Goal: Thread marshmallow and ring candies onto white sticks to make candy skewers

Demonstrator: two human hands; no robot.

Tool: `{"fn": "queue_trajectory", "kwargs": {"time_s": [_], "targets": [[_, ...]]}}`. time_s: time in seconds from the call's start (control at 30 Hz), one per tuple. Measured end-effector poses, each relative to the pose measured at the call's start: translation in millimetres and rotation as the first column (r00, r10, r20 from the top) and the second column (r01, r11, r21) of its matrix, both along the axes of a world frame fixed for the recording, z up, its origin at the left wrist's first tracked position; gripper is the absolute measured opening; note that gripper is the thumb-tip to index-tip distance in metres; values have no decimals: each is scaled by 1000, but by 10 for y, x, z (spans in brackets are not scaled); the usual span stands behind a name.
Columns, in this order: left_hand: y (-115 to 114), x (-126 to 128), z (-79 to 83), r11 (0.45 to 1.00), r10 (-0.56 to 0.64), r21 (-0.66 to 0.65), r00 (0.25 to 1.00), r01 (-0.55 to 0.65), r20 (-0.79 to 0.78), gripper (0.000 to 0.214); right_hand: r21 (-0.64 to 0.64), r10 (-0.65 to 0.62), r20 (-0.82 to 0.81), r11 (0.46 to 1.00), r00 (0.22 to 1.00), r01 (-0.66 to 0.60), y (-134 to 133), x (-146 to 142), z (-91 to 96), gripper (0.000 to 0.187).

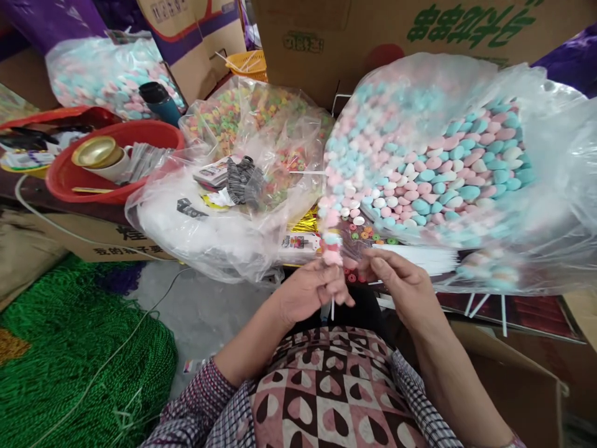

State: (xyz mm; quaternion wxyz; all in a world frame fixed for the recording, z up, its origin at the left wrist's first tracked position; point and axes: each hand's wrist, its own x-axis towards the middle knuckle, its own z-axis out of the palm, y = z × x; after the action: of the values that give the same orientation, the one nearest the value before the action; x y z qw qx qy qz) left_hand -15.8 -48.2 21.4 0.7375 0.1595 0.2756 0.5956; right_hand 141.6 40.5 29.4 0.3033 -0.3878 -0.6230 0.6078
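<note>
My left hand [314, 287] is closed around the lower part of a marshmallow skewer [332, 256], which stands roughly upright. Its white stick pokes out below my fingers, and pink and pale pieces are stacked above them, a little blurred. Just to the right, my right hand [398, 280] has its thumb and fingers pinched together close to the skewer; what lies between them is not clear. Beyond my hands, a large clear bag [555, 155] lies open with pink, blue and white marshmallows [448, 177] in it. Loose ring-shaped candies [368, 233] lie on the table before my right hand.
Paper sticks [420, 258] lie under the bag's front edge. To the left are a crumpled clear bag [163, 218], a bag of coloured rings [280, 112] and a red basin [60, 180]. Green stringy material [84, 361] covers the floor. A cardboard box [298, 37] stands behind.
</note>
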Motion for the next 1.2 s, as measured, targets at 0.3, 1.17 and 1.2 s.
{"fn": "queue_trajectory", "kwargs": {"time_s": [0.3, 1.17, 1.2], "targets": [[-1, 316, -49, 959, -261, 57, 943, 278, -207, 45, -226, -12, -209, 973, 978, -36, -170, -99, 21, 33], [-94, -454, -158, 881, 458, 61, 814, -469, -358, 39, 307, 110, 193, 937, 975, -167, 406, -874, -68, 27], [-88, -495, -156, 853, 507, 45, 806, -519, -305, 39, 406, 87, 291, 890, 953, -205, 466, -980, -88, 24]]}}
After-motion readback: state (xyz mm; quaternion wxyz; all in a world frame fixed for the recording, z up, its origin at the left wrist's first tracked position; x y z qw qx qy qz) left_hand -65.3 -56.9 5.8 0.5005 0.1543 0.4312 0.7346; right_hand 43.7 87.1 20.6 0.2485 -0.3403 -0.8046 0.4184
